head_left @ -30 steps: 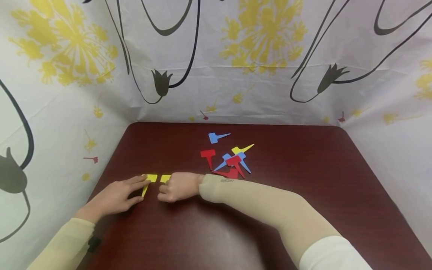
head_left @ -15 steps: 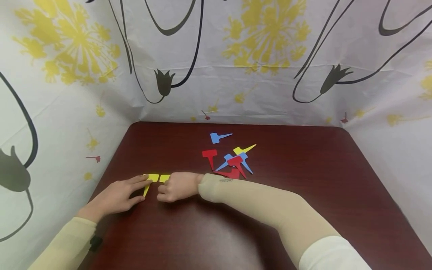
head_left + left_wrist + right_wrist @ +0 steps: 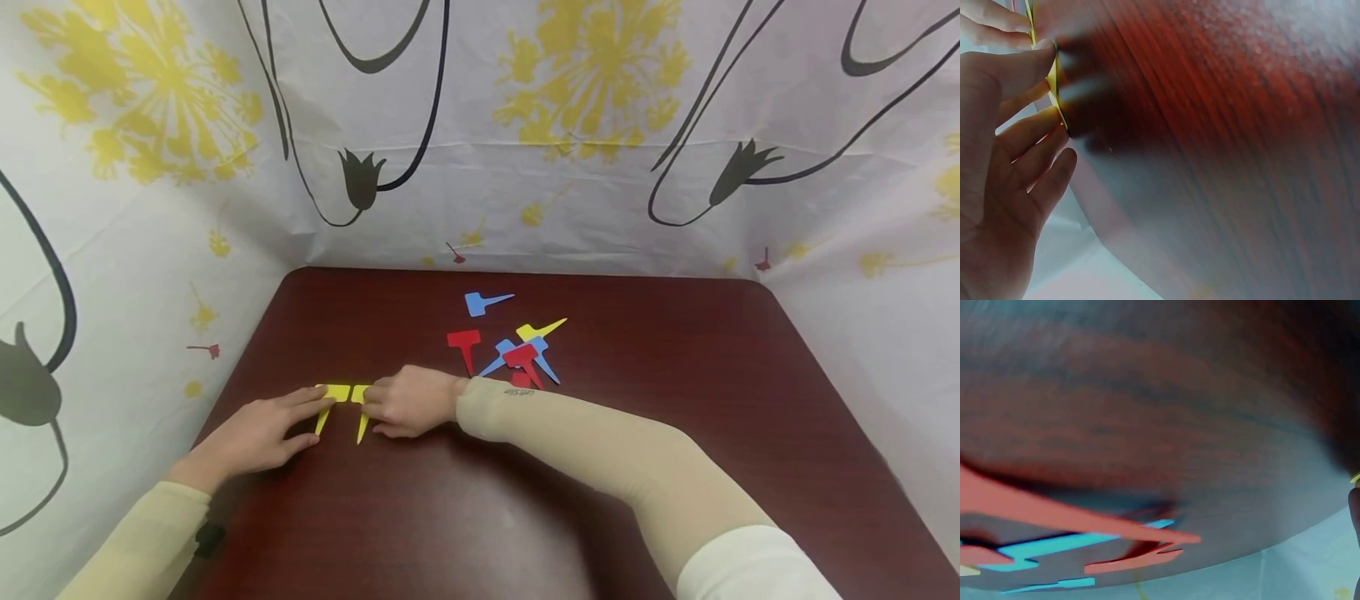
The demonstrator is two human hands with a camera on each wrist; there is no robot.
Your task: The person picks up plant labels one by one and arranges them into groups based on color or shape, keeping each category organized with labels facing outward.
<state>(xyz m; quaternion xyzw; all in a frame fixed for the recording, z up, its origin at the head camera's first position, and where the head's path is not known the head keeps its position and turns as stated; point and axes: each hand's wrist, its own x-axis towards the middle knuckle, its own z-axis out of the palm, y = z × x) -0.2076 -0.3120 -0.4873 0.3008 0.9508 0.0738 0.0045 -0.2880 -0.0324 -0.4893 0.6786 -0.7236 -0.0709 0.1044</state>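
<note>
Two yellow T-shaped plant labels lie side by side at the left of the table, heads almost meeting, stems toward me. Straight fingers of my left hand [image 3: 255,435] rest on the head of the left yellow label [image 3: 339,392], its thumb at the stem tip. On the right yellow label [image 3: 362,428], the fingertips of my right hand [image 3: 417,402] press at the right side of its head. That head is partly covered. In the left wrist view, the left label [image 3: 1054,84] shows edge-on beneath the fingers.
Beyond my right forearm several labels lie loosely piled: red [image 3: 521,357], blue [image 3: 546,360] and yellow [image 3: 542,331]. A separate red label [image 3: 464,339] and a blue label [image 3: 476,304] lie nearby. A patterned cloth [image 3: 465,192] encloses the dark wooden table [image 3: 675,350].
The gap between the yellow labels has narrowed, as the right one came left. My right hand has since shifted slightly right and away from me, uncovering that label's stem. The left hand stays put.
</note>
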